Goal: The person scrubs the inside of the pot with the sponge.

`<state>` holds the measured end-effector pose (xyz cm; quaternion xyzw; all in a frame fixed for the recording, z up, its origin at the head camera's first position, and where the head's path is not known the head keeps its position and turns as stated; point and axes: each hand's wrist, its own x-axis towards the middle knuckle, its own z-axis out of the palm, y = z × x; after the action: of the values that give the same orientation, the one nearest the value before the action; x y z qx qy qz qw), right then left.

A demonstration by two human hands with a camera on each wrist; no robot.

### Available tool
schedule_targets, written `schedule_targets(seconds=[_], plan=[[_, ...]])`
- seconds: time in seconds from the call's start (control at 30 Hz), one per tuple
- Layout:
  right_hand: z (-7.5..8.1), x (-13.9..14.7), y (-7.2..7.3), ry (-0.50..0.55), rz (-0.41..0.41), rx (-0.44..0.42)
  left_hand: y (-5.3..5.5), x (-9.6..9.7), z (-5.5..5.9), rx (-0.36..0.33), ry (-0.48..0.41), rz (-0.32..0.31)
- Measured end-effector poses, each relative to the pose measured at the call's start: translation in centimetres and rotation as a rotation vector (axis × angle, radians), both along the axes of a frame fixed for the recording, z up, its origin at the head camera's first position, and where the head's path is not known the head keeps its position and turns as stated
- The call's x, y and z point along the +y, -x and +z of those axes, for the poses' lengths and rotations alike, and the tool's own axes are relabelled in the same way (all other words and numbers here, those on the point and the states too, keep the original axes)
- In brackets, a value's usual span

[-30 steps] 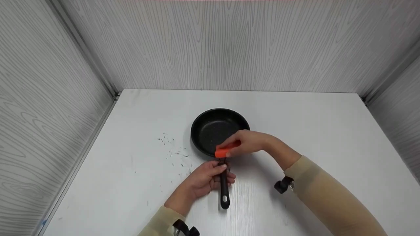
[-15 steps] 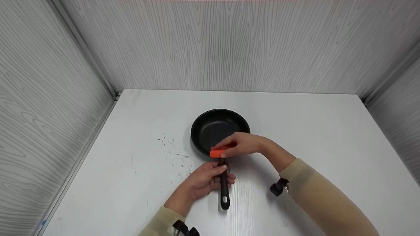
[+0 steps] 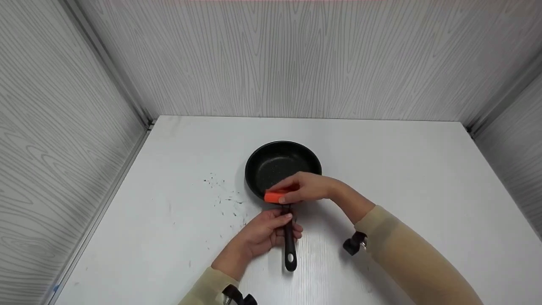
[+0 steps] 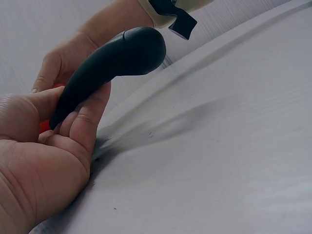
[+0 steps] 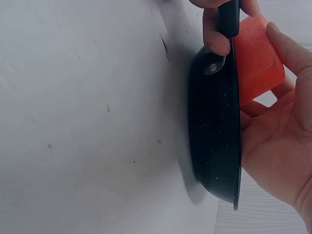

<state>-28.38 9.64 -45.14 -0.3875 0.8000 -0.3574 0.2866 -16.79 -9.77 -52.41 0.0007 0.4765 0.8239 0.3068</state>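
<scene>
My left hand [image 3: 264,232] curled round the handle [image 3: 289,241] to steady the pan [image 3: 275,166] on the table [image 3: 406,169], while my right hand [image 3: 307,187] pinched the sponge [image 3: 275,196] against its near rim.

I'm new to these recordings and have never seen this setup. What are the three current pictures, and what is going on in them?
No machine here: a person works with bare hands and wears three cameras. The head view looks down at a white table boxed in by grey walls. The other two views come from wrist cameras and look sideways, so they seem tilted. A black pan sits on the table. The left hand grips its handle. The right hand holds an orange sponge at the pan's near rim. Dark specks lie left of the pan.
</scene>
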Motion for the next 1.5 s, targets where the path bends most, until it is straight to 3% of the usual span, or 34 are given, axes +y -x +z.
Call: schedule_targets(seconds=[0.4,0.63,0.93,1.17,1.5], plan=[[-0.5,-1.1,0.0,0.023,-0.005,0.020,-0.1,0.0,0.1,-0.002,-0.015,-0.004],[-0.8,-1.9,0.0,0.040,-0.010,0.095,-0.1,0.0,0.1,-0.013,-0.009,-0.001],[-1.0,-2.9,-0.4,0.069,-0.077,0.114,-0.1,-0.1,0.2,-0.010,-0.022,-0.013],[-1.0,-3.7,-0.7,0.048,-0.144,0.096,-0.2,-0.2,0.2,-0.006,-0.040,-0.024],[-0.4,-3.4,-0.3,-0.029,-0.101,0.116,-0.1,-0.1,0.0,0.001,-0.026,-0.016]])
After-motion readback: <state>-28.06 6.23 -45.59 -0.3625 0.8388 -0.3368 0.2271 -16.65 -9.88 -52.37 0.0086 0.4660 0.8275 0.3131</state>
